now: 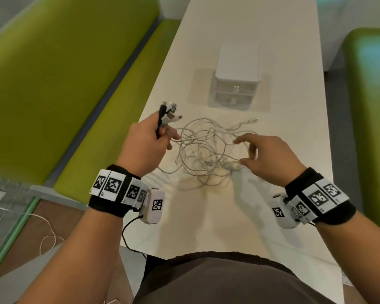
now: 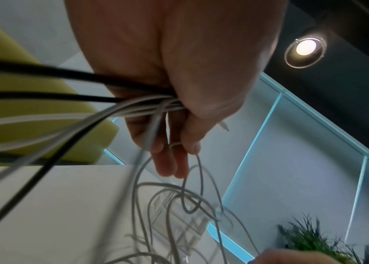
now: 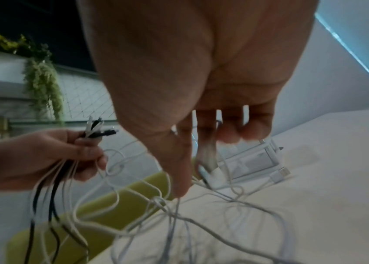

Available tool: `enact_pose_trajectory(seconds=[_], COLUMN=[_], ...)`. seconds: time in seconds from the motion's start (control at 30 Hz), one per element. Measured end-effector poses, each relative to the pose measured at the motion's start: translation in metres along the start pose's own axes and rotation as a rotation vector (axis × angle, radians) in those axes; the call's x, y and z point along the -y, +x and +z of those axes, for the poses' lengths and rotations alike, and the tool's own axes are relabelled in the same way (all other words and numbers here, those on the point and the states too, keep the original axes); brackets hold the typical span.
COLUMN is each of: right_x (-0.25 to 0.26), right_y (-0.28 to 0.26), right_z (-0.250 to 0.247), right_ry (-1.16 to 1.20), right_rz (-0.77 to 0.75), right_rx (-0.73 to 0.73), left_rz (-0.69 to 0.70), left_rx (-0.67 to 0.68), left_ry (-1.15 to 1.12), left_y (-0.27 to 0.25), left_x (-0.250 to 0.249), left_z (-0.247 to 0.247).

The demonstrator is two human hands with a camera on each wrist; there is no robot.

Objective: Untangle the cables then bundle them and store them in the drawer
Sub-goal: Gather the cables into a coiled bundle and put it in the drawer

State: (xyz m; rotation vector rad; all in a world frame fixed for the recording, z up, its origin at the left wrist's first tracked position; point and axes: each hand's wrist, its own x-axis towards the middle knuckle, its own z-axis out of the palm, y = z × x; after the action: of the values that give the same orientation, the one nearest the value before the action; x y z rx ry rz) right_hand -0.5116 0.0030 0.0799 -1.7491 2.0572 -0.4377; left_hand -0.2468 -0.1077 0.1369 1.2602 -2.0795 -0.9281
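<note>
Now left hand (image 1: pixel 144 142) has a closed grip on a bunch of cable ends (image 1: pixel 168 113), black and white. Right hand (image 1: pixel 264 156) hovers with loosely spread fingers, holding nothing, over the cables (image 1: pixel 203 150) tangled on the desk (image 1: pixel 239 29), in front of the drawer unit (image 1: pixel 236 77).

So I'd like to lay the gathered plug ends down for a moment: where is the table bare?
Bare table lies between the cable tangle and the person's body, and along the right edge beside the drawer unit. The stretch between the left hand and right hand is crowded with loops.
</note>
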Motion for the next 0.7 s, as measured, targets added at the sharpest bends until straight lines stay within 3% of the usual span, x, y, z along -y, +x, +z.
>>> enact_pose_trajectory(seconds=[0.07,0.2,0.27,0.33,0.4,0.5,0.7], right_x=[0.006,0.035,0.045,0.051,0.051,0.050,0.045], right_y=[0.001,0.001,0.004,0.006,0.009,0.008,0.000], right_z=[-0.003,-0.003,0.002,0.009,0.018,0.023,0.012], right_ry=[0.059,0.026,0.090,0.155,0.176,0.292,0.340], right_rz=[-0.103,-0.359,-0.443,-0.379,-0.299,-0.203,-0.213], right_rx=[-0.046,-0.366,-0.346,-0.201,-0.147,-0.232,-0.399], left_rz=[0.008,0.013,0.019,-0.003,-0.039,-0.069,-0.146], left_rx=[0.052,0.124,0.157,0.163,0.139,0.055,-0.110], left_ry=[0.006,-0.024,-0.063,-0.127,-0.186,-0.151,-0.063], left_y=[-0.002,-0.006,-0.008,-0.008,-0.007,-0.008,-0.006], left_x=[-0.001,-0.003,-0.004,-0.003,-0.003,-0.003,0.000], left_z=[0.003,0.015,0.020,0.021,0.020,0.017,0.011])
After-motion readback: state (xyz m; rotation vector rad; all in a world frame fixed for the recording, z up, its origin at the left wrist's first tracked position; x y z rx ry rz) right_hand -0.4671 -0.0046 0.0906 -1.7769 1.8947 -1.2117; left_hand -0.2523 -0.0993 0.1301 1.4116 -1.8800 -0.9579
